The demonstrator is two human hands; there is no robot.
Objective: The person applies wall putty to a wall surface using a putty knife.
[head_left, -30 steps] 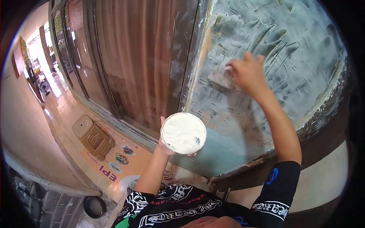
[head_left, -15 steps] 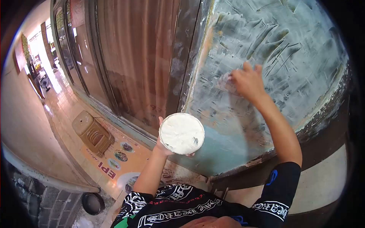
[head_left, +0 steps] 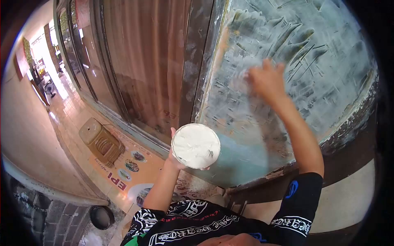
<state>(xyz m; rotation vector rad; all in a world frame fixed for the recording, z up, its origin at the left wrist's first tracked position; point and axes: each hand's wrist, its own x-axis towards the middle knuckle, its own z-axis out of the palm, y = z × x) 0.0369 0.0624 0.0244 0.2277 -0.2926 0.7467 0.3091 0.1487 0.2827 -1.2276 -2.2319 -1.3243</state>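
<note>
Above the left hand's (head_left: 176, 158) curled fingers sits a round tub of creamy white paste (head_left: 196, 146), gripped from beneath, its surface smeared and ridged. Up beyond them, the right hand (head_left: 266, 80) is blurred against a blue-grey panel streaked with chalky white (head_left: 328, 78), fingers bent; I can't tell what they pinch. Below-left of the tub-holding fingers lies a tan plastic stool (head_left: 101, 141).

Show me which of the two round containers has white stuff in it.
The pale container in the left hand: white paste fills it. The dark container, down at lower left, shows no such filling.
</note>
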